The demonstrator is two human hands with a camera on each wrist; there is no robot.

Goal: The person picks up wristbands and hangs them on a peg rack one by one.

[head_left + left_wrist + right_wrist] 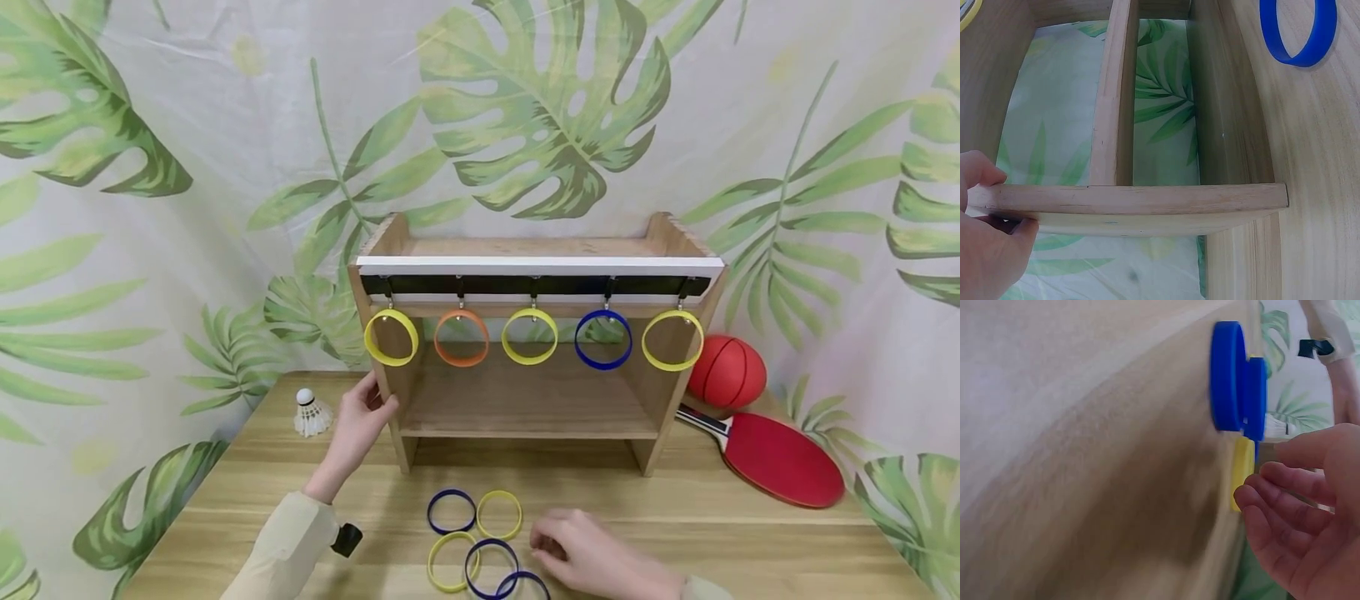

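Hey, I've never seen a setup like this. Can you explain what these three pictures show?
There is no machine here, just a person working bare-handed. The wide picture is from a camera on the head, the others from cameras on each wrist. The left hand grips the side of a wooden shelf on a table. Five hanging rings line its front: three yellow, one orange, one blue. Five loose rings, two yellow and three blue, lie on the table in front. The right hand is beside them, loosely curled, apparently holding nothing. A shuttlecock sits left of the shelf; a red ball and a red paddle are to its right.
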